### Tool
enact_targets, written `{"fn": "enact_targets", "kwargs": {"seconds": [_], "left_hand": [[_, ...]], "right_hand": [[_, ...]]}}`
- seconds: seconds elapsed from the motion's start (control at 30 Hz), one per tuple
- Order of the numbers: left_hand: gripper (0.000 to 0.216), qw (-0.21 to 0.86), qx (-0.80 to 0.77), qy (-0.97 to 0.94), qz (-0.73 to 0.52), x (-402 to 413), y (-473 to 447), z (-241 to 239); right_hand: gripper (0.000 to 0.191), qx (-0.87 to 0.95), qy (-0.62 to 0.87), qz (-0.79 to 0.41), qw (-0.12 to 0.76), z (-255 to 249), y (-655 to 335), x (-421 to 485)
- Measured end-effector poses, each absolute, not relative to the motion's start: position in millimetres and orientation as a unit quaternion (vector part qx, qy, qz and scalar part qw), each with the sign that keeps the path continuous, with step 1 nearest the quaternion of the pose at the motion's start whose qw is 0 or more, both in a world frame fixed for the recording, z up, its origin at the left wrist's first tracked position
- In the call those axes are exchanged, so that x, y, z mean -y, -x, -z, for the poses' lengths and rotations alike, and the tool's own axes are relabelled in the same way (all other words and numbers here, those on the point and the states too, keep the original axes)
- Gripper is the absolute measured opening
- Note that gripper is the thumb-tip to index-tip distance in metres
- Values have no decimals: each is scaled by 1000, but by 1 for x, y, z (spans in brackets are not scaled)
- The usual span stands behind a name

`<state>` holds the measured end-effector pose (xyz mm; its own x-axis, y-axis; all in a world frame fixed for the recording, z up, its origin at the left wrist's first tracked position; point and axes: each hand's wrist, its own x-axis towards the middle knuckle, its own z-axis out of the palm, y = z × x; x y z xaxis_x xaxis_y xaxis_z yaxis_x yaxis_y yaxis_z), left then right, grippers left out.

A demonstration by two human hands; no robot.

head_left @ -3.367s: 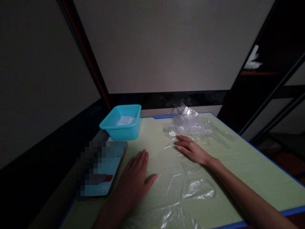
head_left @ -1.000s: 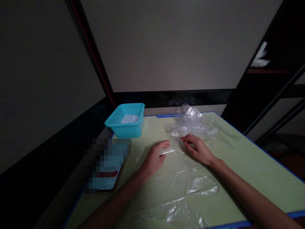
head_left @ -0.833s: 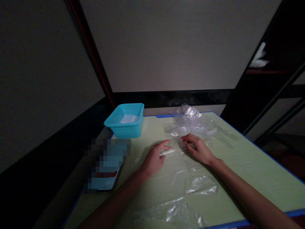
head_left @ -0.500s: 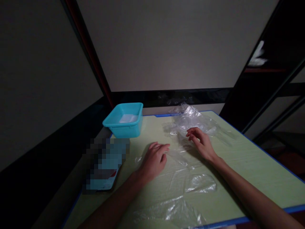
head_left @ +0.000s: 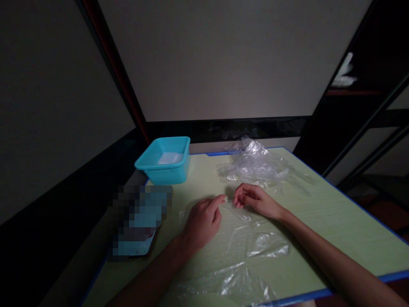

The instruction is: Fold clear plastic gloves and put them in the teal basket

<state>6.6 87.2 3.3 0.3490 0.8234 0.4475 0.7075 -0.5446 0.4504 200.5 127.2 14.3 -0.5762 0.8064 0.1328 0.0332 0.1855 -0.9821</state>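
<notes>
Clear plastic film (head_left: 243,238) lies flat across the near half of your pale green table (head_left: 335,221), its far edge pinched up between your hands. Your left hand (head_left: 203,219) closes thumb and forefinger on that edge; your right hand (head_left: 255,200) curls its fingers shut on it just beside. More crumpled film (head_left: 255,164) sits beyond. A teal tub (head_left: 164,164) stands at the far-left corner. The table is blue-rimmed, the room dim, with a plain grey wall (head_left: 223,64) behind.
</notes>
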Motion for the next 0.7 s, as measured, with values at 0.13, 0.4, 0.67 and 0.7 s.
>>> {"fn": "enact_targets", "kwargs": {"seconds": [0.13, 0.4, 0.67, 0.7], "left_hand": [[43, 97, -507, -806, -291, -89, -6, -1], [42, 89, -492, -816, -290, -90, -8, -1], [37, 101, -498, -815, -280, -92, -7, -2], [37, 102, -497, -815, -279, -92, -6, -1]], "right_hand": [[20, 674, 315, -577, 338, -14, -201, -129], [22, 638, 319, -626, 315, -18, -202, -128], [11, 628, 295, -695, 189, -23, -209, -127], [10, 625, 298, -699, 179, -23, -211, -127]]}}
